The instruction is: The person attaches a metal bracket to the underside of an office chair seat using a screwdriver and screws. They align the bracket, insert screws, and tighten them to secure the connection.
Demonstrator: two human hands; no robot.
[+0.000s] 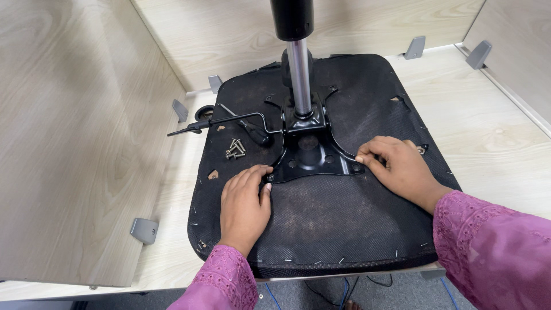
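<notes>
On the pale wooden table (493,132), both hands, left hand (245,198) and right hand (398,166), press fingertips on the black metal mounting plate's (313,155) lower corners at frame centre.

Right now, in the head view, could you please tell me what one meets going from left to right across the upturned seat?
Loose screws → left hand → black metal mounting plate → right hand. The lever is left out: it spans several of these.

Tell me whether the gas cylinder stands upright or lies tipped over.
Upright. The gas cylinder rises straight up from the black metal plate, which lies flat on the upturned seat.
</notes>
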